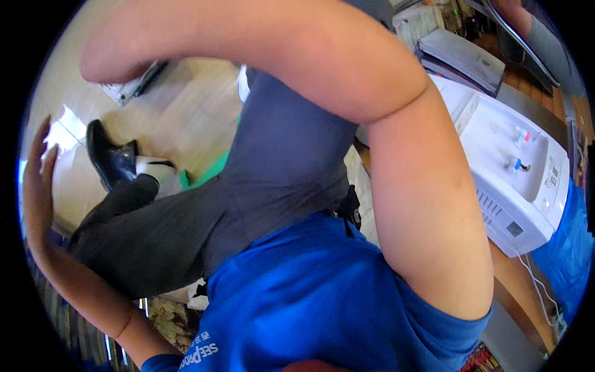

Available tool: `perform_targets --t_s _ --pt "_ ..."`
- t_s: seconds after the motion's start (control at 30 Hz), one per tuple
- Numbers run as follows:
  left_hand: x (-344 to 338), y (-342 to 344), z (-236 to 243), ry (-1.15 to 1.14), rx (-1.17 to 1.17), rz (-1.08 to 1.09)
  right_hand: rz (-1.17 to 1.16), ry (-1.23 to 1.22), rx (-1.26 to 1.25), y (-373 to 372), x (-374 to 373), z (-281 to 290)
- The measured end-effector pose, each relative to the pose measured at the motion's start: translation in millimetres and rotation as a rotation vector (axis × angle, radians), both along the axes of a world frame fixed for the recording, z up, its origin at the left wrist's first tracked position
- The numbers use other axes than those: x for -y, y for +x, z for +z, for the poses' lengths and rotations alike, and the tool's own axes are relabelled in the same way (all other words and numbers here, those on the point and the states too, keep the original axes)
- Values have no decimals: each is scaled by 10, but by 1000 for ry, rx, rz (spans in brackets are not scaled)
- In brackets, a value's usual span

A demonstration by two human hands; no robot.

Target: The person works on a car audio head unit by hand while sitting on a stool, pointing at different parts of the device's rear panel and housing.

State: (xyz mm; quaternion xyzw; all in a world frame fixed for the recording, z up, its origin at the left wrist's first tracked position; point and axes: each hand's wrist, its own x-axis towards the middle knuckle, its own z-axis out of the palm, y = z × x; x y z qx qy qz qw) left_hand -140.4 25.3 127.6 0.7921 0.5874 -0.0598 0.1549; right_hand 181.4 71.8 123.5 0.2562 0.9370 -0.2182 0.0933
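Note:
My left hand (42, 177) is raised at the far left edge, its fingers stretched out and apart with nothing in them. Just beyond its fingers is pale, shiny floor. My right arm bends at the elbow and sweeps across the top of the view. At its end my right hand (114, 61) shows as a smooth, blurred shape with its fingers hidden. Directly below that hand, partly covered by it, is a flat thing with a white edge and dark top (131, 88). Whether the hand touches it, I cannot tell.
My legs in dark trousers (279, 142) and a black shoe (110, 155) fill the middle and left. A green strip (211, 173) lies on the floor. At right stands a white water dispenser (508, 161) with red and blue taps, beside blue plastic sheeting (569, 232) and a white cord (534, 282).

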Motion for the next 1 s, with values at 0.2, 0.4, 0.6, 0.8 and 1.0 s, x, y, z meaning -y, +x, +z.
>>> perform_targets --t_s 0.2,0.4,0.6,0.8,1.0 --pt "-2 779 50 -141 135 99 -37 -119 105 293 133 113" --pt "-201 1024 319 -107 184 32 -102 -29 -11 425 73 95" --pt "-119 968 385 -126 158 32 -93 29 19 245 104 -53" --pt "-116 1033 327 -103 186 -4 -35 35 35 288 62 -71" --pt "9 1200 221 -137 200 -77 -23 -22 -24 228 39 -21"
